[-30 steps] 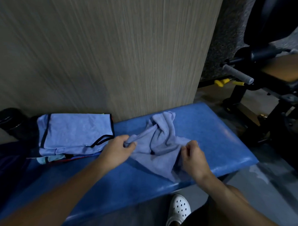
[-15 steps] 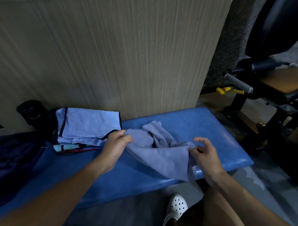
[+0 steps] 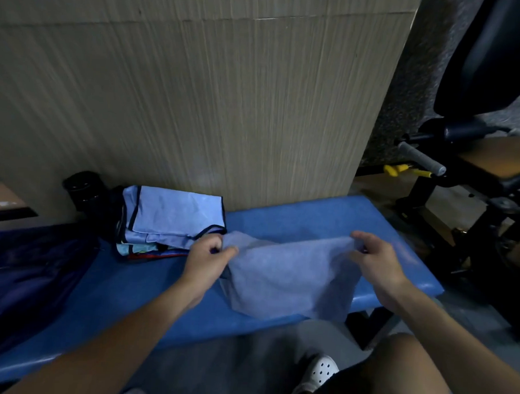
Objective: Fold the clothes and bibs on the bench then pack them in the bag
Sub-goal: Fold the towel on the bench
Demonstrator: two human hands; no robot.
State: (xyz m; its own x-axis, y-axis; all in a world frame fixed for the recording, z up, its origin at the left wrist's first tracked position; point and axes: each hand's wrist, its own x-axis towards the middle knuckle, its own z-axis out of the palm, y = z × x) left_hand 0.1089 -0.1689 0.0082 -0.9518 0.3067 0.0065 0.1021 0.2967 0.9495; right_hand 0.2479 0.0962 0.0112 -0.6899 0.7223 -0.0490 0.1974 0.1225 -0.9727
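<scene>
A plain light-blue cloth (image 3: 288, 278) hangs stretched flat above the blue padded bench (image 3: 326, 217). My left hand (image 3: 208, 260) pinches its upper left corner and my right hand (image 3: 375, 261) pinches its upper right corner. The cloth's lower edge drapes over the bench's front edge. A stack of folded light-blue clothes with dark trim (image 3: 171, 219) lies on the bench against the wall, just left of my left hand. A dark purple bag (image 3: 26, 273) lies on the bench at the far left.
A black cylindrical container (image 3: 83, 189) stands behind the folded stack by the wood-grain wall (image 3: 227, 91). Black gym equipment with a tan seat (image 3: 489, 165) stands at the right. My white clog (image 3: 319, 375) is on the grey floor below.
The crumpled cloth has been lifted and pulled out flat between my hands. My hands moved apart, the right one going further right.
</scene>
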